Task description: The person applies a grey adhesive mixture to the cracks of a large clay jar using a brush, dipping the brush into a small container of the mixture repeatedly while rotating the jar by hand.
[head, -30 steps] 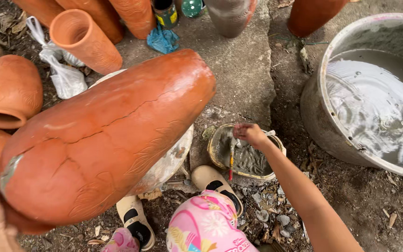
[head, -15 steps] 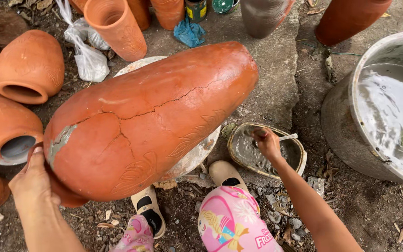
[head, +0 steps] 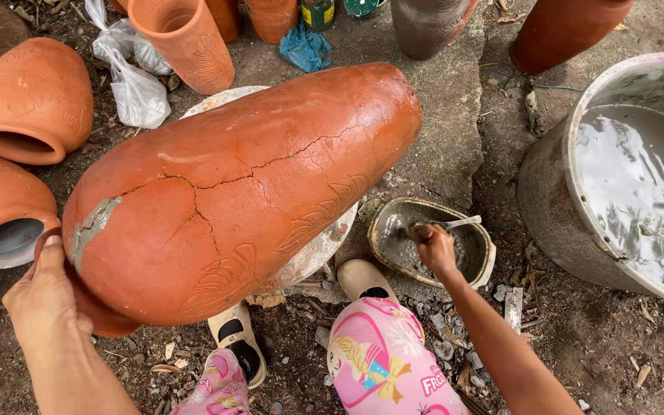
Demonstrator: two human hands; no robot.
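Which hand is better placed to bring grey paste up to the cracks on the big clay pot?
The right hand: it holds a tool in the bowl of grey paste, while the left hand steadies the cracked pot.

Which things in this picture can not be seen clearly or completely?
- Head view: the tool in the right hand is mostly covered by the fingers.
- The underside of the cracked clay pot faces away from the camera.
- The grey water tub is cut off by the right edge.
- The left hand partly hides the pot's end.

White plastic bag (head: 134, 77) at my 11 o'clock, crumpled on dirt; green-yellow labelled can (head: 317, 13) at 12 o'clock, top cropped.
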